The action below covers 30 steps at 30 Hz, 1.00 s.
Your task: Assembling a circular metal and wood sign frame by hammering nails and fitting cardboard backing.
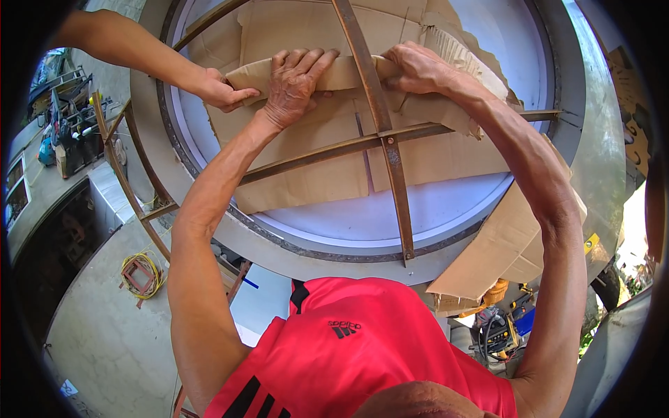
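A folded edge of brown cardboard (293,164) runs between both my hands. My left hand (296,83) is closed over this fold, fingers on its far side. To the right, past a rusty metal bar (367,70), my right hand (418,67) grips the same fold with curled fingers. Another person's hand (226,90) comes in from the left and holds the fold's left end. The cardboard lies inside a large round metal frame (341,254) with a pale inner surface (327,226). A second bar (313,155) crosses the first over the cardboard, joined by a bolt.
Another cardboard piece (491,244) leans at the frame's lower right, above power tools (498,331). A curved rusty frame (129,167) stands at the left. Yellow cable wound on a reddish frame (141,274) lies on the concrete floor (111,341). Equipment (66,115) sits farther left.
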Available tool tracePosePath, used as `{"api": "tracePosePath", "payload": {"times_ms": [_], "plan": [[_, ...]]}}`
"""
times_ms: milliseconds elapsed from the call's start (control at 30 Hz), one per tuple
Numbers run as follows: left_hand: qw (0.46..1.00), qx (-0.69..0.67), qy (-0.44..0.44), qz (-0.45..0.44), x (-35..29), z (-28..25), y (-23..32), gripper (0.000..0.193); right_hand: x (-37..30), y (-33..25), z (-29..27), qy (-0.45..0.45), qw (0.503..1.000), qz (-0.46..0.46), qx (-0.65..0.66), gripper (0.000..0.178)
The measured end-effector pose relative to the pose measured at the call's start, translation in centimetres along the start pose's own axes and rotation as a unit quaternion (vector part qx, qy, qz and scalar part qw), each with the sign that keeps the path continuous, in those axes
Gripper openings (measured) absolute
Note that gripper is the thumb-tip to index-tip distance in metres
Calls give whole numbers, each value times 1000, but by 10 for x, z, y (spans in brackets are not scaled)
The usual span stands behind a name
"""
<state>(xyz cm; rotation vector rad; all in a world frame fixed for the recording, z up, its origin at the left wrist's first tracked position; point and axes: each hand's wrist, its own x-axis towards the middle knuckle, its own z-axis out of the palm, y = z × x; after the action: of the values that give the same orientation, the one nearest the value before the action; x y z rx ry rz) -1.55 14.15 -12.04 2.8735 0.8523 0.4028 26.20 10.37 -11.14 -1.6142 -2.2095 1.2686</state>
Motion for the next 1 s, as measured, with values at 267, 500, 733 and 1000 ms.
{"api": "tracePosePath", "payload": {"times_ms": [267, 500, 733, 1000], "plan": [[940, -165, -294, -44, 44, -31, -22, 63, -8, -4, 25, 58, 990, -76, -105, 12], [958, -72, -277, 29, 48, -9, -4, 36, -22, -11, 26, -1, 974, -87, -209, 18], [980, 33, -190, 41, -5, -13, 25, 32, -14, 7, -3, -91, 984, -155, -8, 49], [958, -132, -243, 76, -27, -35, 8, 89, 4, 12, -11, 83, 968, 181, 156, 34]]}}
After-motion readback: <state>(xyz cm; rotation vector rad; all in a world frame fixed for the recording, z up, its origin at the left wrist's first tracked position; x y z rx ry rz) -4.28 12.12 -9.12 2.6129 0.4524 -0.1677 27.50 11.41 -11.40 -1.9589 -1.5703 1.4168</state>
